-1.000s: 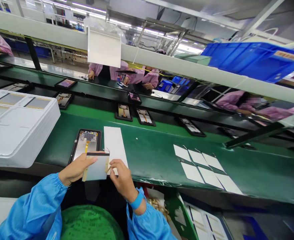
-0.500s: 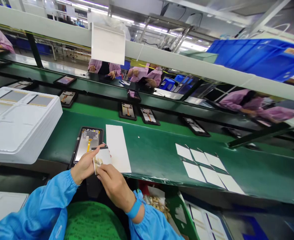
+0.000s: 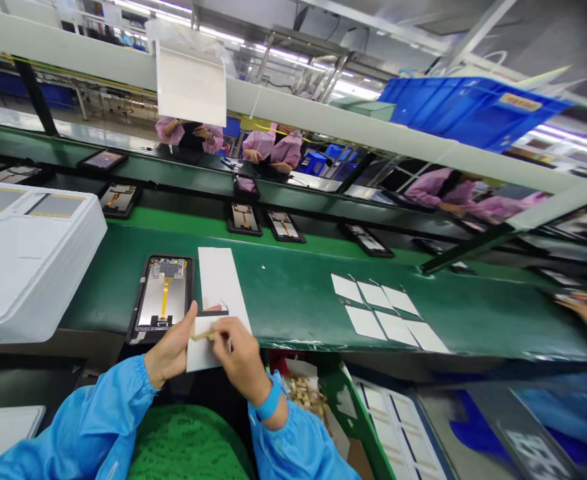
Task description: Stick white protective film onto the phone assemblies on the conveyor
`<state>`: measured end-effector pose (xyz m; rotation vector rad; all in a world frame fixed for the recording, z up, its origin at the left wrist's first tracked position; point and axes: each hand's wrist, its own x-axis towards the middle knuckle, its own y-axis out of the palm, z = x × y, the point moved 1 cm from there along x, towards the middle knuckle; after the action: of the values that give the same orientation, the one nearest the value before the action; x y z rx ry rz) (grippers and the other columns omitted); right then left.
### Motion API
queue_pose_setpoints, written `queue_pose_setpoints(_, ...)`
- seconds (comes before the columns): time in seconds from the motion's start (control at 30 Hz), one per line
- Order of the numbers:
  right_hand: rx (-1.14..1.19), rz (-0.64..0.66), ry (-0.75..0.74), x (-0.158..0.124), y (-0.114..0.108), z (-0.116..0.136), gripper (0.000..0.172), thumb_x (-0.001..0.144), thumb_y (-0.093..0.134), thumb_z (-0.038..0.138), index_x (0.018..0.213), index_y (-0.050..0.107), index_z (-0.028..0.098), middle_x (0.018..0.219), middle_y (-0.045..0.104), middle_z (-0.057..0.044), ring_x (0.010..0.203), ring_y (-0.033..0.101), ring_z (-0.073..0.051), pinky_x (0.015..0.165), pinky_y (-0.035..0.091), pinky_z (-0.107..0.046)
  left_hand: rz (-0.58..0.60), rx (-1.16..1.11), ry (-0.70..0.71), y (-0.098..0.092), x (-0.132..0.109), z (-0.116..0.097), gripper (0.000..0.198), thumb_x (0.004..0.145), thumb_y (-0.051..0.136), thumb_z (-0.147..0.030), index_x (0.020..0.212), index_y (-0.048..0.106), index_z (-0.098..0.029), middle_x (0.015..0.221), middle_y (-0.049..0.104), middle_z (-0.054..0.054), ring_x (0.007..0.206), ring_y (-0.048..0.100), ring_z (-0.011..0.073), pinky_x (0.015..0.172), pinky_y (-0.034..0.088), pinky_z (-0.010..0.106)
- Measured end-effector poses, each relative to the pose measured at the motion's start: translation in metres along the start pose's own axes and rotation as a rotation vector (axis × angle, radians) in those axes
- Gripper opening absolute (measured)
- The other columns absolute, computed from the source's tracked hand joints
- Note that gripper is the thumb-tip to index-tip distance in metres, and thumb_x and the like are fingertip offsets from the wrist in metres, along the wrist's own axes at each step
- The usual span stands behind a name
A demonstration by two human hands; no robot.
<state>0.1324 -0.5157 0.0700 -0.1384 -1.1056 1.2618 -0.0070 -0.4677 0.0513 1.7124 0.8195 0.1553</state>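
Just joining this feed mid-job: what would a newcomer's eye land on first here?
First, the left hand and right hand in blue sleeves at bottom centre, holding a white sheet at the edge of the green belt. Just above them lies a tablet-like panel in a black frame. A stack of white trays fills the left side, and a bright blue crate sits high at right.

The left sleeve point(image 3: 73, 420) and right sleeve point(image 3: 298, 443) belong to a loose, slightly glossy bright-blue smock, softly folded and gathered at elastic cuffs point(image 3: 146, 377), and a snug blue band point(image 3: 269, 403) circles the right wrist just beyond its cuff.
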Motion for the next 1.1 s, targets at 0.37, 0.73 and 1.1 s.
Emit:
queue_pose_setpoints(0.37, -0.562, 0.091, 1.005, -0.217, -0.118, -0.139, 0.019, 0.083, 0.053, 0.030, 0.083, 0.069, 0.020, 0.077, 0.072, -0.015, 0.068, 0.071, -0.031, 0.065, 0.053, -0.043, -0.021, -0.016, -0.131, 0.014, 0.006, 0.033, 0.073, 0.084, 0.048, -0.074, 0.124, 0.060, -0.015, 0.117, 0.068, 0.017, 0.106, 0.066, 0.0307, 0.088, 0.053, 0.047)
queue_pose_setpoints(0.73, 0.217, 0.201, 0.334, -0.080, -0.037, -0.010, 0.073, 0.085, 0.070, 0.034, 0.150, 0.038, 0.025, 0.149, 0.048, -0.013, 0.134, 0.051, -0.030, 0.102, 0.053, -0.047, -0.327, 0.229, 0.234, 0.033, 0.031, 0.079, 0.067, 0.080, 0.068, -0.061, 0.135, 0.056, -0.024, 0.134, 0.059, 0.012, 0.123, 0.055, 0.0253, 0.097, 0.045, 0.030)
queue_pose_setpoints(1.1, 1.057, 0.223, 0.749, -0.023, 0.026, 0.005, 0.048, 0.091, 0.060, 0.044, 0.133, 0.056, 0.020, 0.110, 0.072, -0.011, 0.095, 0.071, -0.028, 0.081, 0.059, -0.044, -0.403, 0.855, 0.670, -0.028, -0.058, -0.021, 0.032, 0.085, 0.066, -0.048, 0.094, 0.079, -0.020, 0.097, 0.063, 0.009, 0.098, 0.057, 0.0252, 0.092, 0.043, 0.034)
